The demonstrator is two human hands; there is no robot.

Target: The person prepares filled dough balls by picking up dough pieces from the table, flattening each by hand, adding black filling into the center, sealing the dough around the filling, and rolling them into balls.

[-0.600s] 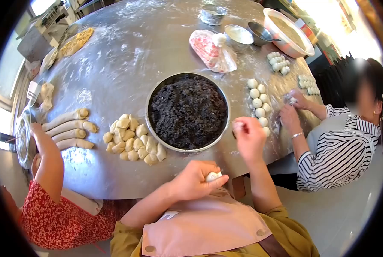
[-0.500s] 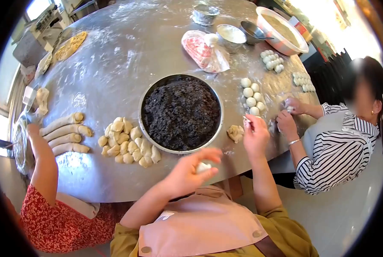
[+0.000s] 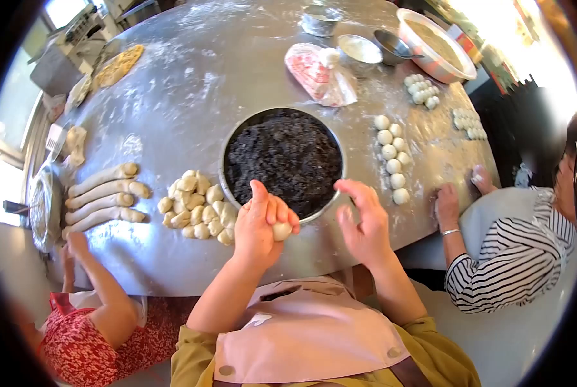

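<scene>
My left hand (image 3: pixel 262 226) is curled around a pale dough ball (image 3: pixel 281 231), thumb pointing up, over the near edge of a round metal bowl (image 3: pixel 223 161). Dark crumbly filling (image 3: pixel 285 155) fills this bowl. My right hand (image 3: pixel 367 224) is open beside the bowl's near right side, fingers spread and slightly bent, with nothing visible in it. Close to my left hand lies a cluster of cut dough pieces (image 3: pixel 195 200). Beyond my right hand, white dough balls (image 3: pixel 389 151) stand in a double row that narrows to single file toward me.
Dough ropes (image 3: pixel 104 201) lie left, by a person in red (image 3: pixel 101 335). At right, another person's striped sleeve (image 3: pixel 488 271) and hand (image 3: pixel 447 205) rest at the table edge. Metal bowls (image 3: pixel 320 21), a plastic bag (image 3: pixel 320 74) and a large basin (image 3: pixel 469 71) stand farther back.
My left hand has turned upward and closed around the dough ball. My right hand has opened from a pinch and moved nearer me. More balls show at the row's near end.
</scene>
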